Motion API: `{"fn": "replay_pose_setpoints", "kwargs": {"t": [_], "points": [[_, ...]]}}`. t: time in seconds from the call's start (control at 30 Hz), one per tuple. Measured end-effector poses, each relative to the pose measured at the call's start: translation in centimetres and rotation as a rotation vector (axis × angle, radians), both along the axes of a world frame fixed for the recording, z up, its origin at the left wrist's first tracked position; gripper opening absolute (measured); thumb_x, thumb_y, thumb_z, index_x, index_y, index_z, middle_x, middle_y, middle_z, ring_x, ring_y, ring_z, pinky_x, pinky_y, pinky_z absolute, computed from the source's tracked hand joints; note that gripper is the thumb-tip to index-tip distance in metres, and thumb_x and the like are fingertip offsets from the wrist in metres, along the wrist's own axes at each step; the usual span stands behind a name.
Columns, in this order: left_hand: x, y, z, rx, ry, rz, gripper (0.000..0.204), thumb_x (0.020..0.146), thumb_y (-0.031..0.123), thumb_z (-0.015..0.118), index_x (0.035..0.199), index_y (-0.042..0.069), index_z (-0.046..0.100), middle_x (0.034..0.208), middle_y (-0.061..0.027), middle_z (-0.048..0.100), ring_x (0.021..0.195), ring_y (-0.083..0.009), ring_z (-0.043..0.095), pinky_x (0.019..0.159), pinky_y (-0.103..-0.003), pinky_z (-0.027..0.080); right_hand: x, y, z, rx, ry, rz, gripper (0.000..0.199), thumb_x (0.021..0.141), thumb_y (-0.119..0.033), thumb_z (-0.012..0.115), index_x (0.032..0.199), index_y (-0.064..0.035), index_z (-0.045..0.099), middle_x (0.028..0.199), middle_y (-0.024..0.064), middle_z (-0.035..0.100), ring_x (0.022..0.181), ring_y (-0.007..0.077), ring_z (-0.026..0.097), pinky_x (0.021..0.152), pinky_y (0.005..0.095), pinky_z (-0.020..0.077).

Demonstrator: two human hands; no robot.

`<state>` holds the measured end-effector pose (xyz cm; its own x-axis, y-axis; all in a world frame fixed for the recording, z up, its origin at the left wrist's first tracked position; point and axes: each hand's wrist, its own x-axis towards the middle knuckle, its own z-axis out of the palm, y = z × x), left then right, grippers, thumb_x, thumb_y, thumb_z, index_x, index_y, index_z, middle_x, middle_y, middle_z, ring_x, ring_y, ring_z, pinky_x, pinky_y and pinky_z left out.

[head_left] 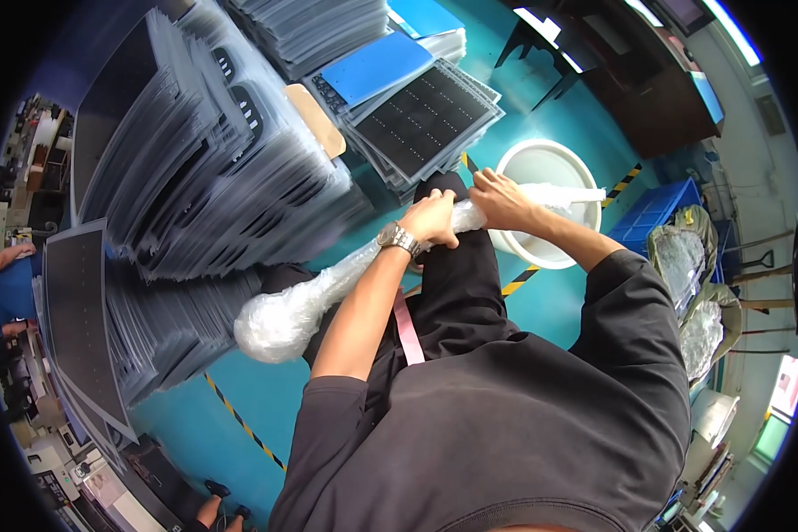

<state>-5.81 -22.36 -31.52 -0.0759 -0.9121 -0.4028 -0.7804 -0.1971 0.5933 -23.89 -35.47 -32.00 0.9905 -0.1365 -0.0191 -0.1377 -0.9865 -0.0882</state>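
Across my lap lies a long bunched length of clear plastic film (279, 324), gathered into a thick twisted rope. Its swollen, rounded end is at the lower left; its thin tail reaches right, over a round white tub (541, 145). My left hand (430, 220), with a watch on the wrist, is closed round the film above my thigh. Just right of it, my right hand (501, 202) also grips the film, near the tub's left rim. The fingers of both hands are partly hidden. A pink strip (406, 328) hangs at my waist.
Tall stacks of thin plastic sheets (301, 191) stand on the left. Dark printed sheets (426, 115) and a blue sheet (377, 66) lie ahead. A blue crate (656, 208) and sacks of clear plastic (683, 257) are at right. Another person (13, 284) is far left.
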Motion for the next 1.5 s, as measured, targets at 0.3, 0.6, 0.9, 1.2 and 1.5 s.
{"fn": "replay_pose_setpoints", "kwargs": {"t": [0.3, 0.6, 0.9, 1.2, 1.5], "points": [[-1.2, -4.3, 0.7, 0.108, 0.276, -0.022, 0.051, 0.062, 0.042, 0.092, 0.087, 0.0, 0.077, 0.077, -0.0148, 0.076, 0.079, -0.0276, 0.076, 0.077, -0.037, 0.057, 0.2, 0.2, 2.0, 0.055, -0.124, 0.063, 0.022, 0.078, -0.013, 0.07, 0.09, -0.0027, 0.055, 0.081, 0.0129, 0.066, 0.077, 0.0317, 0.072, 0.069, 0.042, 0.0567], [-5.2, -0.7, 0.6, -0.031, -0.012, 0.244, 0.037, 0.085, 0.028, 0.069, 0.1, -0.006, 0.073, 0.103, -0.0298, 0.073, 0.098, -0.0455, 0.072, 0.087, -0.05, 0.059, -0.2, 1.2, 0.4, 0.167, 0.082, -0.019, 0.021, 0.069, -0.009, 0.074, 0.086, -0.0033, 0.063, 0.078, 0.0141, 0.071, 0.077, 0.0332, 0.074, 0.064, 0.0424, 0.0583], [-3.4, 2.8, 3.5, -0.091, -0.335, 0.109, 0.072, 0.075, 0.059, 0.084, 0.115, 0.004, 0.062, 0.106, -0.0162, 0.074, 0.099, -0.0336, 0.075, 0.081, -0.048, 0.059, -3.5, 0.6, 2.1, -0.044, -0.051, -0.173, 0.066, 0.068, -0.017, 0.084, 0.127, -0.0093, 0.058, 0.136, 0.0154, 0.055, 0.141, 0.0357, 0.044, 0.123, 0.057, 0.0274], [-1.5, 4.3, 0.4, -0.021, -0.334, 0.087, 0.04, 0.081, 0.025, 0.077, 0.108, 0.0, 0.061, 0.092, -0.0195, 0.077, 0.087, -0.0366, 0.077, 0.077, -0.044, 0.062, -5.2, 0.0, -3.6, -0.014, -0.141, -0.143, 0.039, 0.08, -0.015, 0.076, 0.114, -0.0079, 0.059, 0.099, 0.0094, 0.062, 0.099, 0.0286, 0.066, 0.087, 0.0425, 0.0538], [-1.1, 4.9, -1.7, -0.21, -0.397, 0.071, 0.02, 0.082, 0.015, 0.068, 0.097, 0.002, 0.065, 0.084, -0.0207, 0.075, 0.081, -0.0387, 0.076, 0.073, -0.049, 0.061, -4.2, -1.2, -1.9, 0.156, 0.028, -0.143, 0.046, 0.071, -0.009, 0.078, 0.113, -0.0094, 0.06, 0.111, 0.0145, 0.067, 0.109, 0.0339, 0.067, 0.092, 0.0469, 0.0543]]}}
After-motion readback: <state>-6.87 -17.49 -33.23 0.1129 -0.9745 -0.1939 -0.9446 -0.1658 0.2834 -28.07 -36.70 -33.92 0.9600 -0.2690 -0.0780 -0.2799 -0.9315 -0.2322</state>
